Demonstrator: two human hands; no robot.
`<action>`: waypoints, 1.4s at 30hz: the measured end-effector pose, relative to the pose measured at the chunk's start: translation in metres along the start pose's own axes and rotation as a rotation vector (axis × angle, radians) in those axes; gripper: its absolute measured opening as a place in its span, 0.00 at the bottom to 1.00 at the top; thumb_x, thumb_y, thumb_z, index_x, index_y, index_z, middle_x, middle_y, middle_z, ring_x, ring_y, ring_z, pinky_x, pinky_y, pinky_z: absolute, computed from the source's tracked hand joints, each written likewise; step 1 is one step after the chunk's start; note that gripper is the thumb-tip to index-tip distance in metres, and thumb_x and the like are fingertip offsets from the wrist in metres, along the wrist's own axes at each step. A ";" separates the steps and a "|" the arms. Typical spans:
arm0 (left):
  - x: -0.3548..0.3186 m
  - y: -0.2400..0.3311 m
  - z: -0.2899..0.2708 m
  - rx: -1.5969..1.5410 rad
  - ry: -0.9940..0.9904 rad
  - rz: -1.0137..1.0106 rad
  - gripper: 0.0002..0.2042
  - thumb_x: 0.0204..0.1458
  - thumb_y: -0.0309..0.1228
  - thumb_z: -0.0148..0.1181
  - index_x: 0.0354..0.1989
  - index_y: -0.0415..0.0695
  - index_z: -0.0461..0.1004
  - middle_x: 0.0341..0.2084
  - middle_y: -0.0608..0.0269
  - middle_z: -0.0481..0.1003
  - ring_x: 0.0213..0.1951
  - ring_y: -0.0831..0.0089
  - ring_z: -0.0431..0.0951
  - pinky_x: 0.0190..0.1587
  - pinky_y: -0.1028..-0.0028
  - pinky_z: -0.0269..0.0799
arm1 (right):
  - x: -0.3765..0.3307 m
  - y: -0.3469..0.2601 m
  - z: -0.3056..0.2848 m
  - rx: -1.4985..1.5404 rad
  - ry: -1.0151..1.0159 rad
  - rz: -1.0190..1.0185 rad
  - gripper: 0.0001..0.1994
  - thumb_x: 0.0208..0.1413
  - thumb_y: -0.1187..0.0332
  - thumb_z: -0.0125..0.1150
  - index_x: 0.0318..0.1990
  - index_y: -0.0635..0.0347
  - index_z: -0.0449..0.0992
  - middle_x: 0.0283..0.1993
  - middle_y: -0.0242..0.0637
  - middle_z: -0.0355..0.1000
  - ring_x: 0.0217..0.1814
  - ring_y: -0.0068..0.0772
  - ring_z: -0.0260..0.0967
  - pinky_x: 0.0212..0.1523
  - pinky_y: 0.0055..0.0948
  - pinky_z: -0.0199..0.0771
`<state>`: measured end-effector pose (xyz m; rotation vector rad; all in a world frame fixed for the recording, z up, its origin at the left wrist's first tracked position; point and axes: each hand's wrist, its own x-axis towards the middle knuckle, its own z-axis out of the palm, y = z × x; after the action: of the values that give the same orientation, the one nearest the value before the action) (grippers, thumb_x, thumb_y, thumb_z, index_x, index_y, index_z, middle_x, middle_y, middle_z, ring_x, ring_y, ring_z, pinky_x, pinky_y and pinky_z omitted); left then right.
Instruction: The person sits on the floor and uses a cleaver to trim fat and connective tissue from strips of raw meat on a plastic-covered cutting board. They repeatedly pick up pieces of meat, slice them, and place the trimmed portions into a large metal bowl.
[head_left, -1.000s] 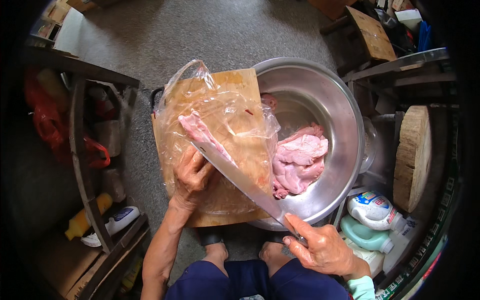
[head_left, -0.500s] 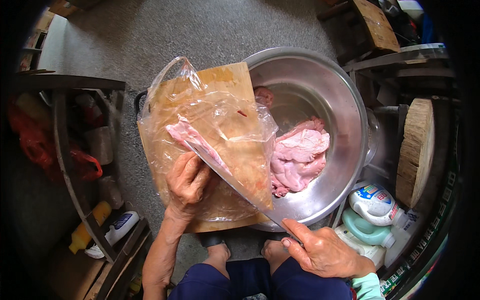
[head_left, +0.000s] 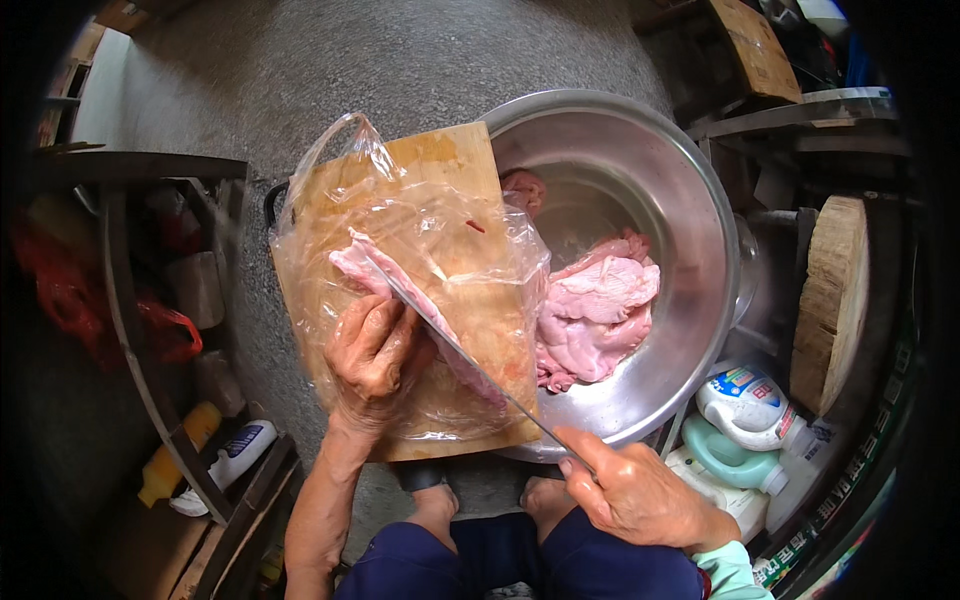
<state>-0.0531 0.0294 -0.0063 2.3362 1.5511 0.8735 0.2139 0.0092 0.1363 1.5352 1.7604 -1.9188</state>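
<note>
While the pink strip of meat (head_left: 356, 258) lies across the wooden board (head_left: 450, 150), seemingly on top of a clear plastic bag (head_left: 318, 215), the left hand (head_left: 370, 350) has its fingers curled in against it; I can't tell if the fingertips pinch it, since they are hidden; the right hand (head_left: 635, 492) is wrapped around the handle of the knife (head_left: 462, 353), with the blade along the strip; the meat looks soft, floppy and wet, so it should be light but slide easily; it won't snap, just squish; the best spot to hold is its left side, fingertips tucked back from the blade; more meat (head_left: 600, 310) sits in the metal bowl (head_left: 695, 200).
</note>
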 end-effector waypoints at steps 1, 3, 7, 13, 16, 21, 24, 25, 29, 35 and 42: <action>0.000 -0.001 0.000 0.001 0.002 0.012 0.19 0.28 0.22 0.70 0.36 0.35 0.79 0.35 0.54 0.78 0.39 0.56 0.79 0.38 0.62 0.77 | -0.007 0.001 -0.001 -0.008 -0.019 0.034 0.15 0.63 0.68 0.54 0.53 0.63 0.63 0.24 0.56 0.70 0.27 0.65 0.71 0.27 0.52 0.70; 0.002 0.001 0.002 0.009 0.015 0.027 0.19 0.28 0.22 0.70 0.36 0.36 0.79 0.35 0.55 0.78 0.39 0.56 0.79 0.38 0.63 0.77 | -0.016 0.001 -0.002 -0.004 -0.034 0.068 0.16 0.63 0.67 0.53 0.55 0.62 0.63 0.27 0.57 0.71 0.27 0.65 0.71 0.27 0.53 0.71; 0.004 0.004 0.004 0.012 0.030 0.047 0.19 0.28 0.23 0.70 0.35 0.37 0.79 0.34 0.57 0.78 0.38 0.57 0.79 0.38 0.63 0.77 | -0.026 0.009 0.004 0.018 0.005 0.062 0.17 0.63 0.67 0.51 0.56 0.66 0.63 0.27 0.57 0.71 0.27 0.65 0.71 0.27 0.52 0.70; 0.005 0.017 0.014 -0.018 0.042 0.050 0.19 0.26 0.24 0.70 0.33 0.37 0.79 0.33 0.58 0.77 0.36 0.58 0.78 0.36 0.65 0.77 | -0.001 0.009 -0.002 0.061 0.013 0.009 0.19 0.63 0.68 0.51 0.57 0.69 0.63 0.23 0.57 0.70 0.27 0.65 0.70 0.27 0.52 0.70; 0.006 0.018 0.014 -0.010 0.054 0.033 0.18 0.26 0.23 0.69 0.33 0.37 0.79 0.32 0.58 0.76 0.36 0.58 0.78 0.36 0.65 0.77 | 0.002 0.007 -0.002 0.077 0.020 0.007 0.19 0.62 0.69 0.51 0.57 0.69 0.63 0.23 0.58 0.69 0.27 0.64 0.70 0.28 0.53 0.69; 0.007 0.019 0.013 0.010 0.058 0.012 0.17 0.28 0.23 0.69 0.33 0.37 0.79 0.32 0.59 0.76 0.36 0.59 0.78 0.35 0.65 0.76 | -0.027 0.008 -0.004 0.027 -0.025 0.140 0.18 0.61 0.70 0.51 0.57 0.69 0.63 0.23 0.58 0.69 0.28 0.64 0.71 0.29 0.54 0.69; 0.009 0.026 0.016 0.010 0.055 0.005 0.17 0.28 0.23 0.69 0.33 0.37 0.79 0.31 0.59 0.76 0.36 0.60 0.78 0.35 0.65 0.76 | -0.031 0.011 -0.004 0.042 -0.016 0.115 0.19 0.61 0.71 0.51 0.57 0.69 0.63 0.24 0.58 0.69 0.28 0.64 0.71 0.29 0.54 0.69; 0.010 0.028 0.019 -0.012 0.051 0.019 0.16 0.29 0.23 0.69 0.33 0.37 0.79 0.31 0.59 0.76 0.36 0.60 0.78 0.35 0.65 0.77 | -0.024 0.012 -0.004 0.034 -0.003 0.080 0.19 0.61 0.71 0.51 0.58 0.69 0.63 0.24 0.58 0.69 0.28 0.63 0.71 0.29 0.53 0.69; 0.008 0.033 0.021 -0.023 0.041 0.044 0.15 0.29 0.23 0.69 0.32 0.38 0.79 0.31 0.59 0.77 0.36 0.59 0.79 0.35 0.65 0.77 | 0.015 0.007 -0.007 0.001 0.061 -0.062 0.20 0.60 0.72 0.52 0.57 0.71 0.62 0.23 0.57 0.70 0.28 0.62 0.71 0.30 0.52 0.68; 0.012 0.034 0.019 -0.020 0.042 0.037 0.16 0.28 0.24 0.69 0.32 0.38 0.79 0.31 0.58 0.77 0.36 0.59 0.79 0.35 0.66 0.77 | 0.029 0.002 -0.004 0.016 0.100 -0.129 0.22 0.59 0.71 0.52 0.57 0.76 0.61 0.21 0.57 0.68 0.27 0.62 0.69 0.30 0.51 0.67; 0.007 0.032 0.019 0.019 0.072 0.012 0.17 0.27 0.25 0.70 0.33 0.39 0.79 0.31 0.58 0.77 0.36 0.59 0.79 0.35 0.66 0.77 | -0.012 0.020 0.003 0.033 0.038 0.012 0.16 0.59 0.71 0.52 0.51 0.70 0.62 0.21 0.58 0.67 0.29 0.64 0.69 0.31 0.54 0.66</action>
<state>-0.0151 0.0248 -0.0039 2.3539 1.5815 0.9596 0.2314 -0.0053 0.1311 1.5998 1.7392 -1.9354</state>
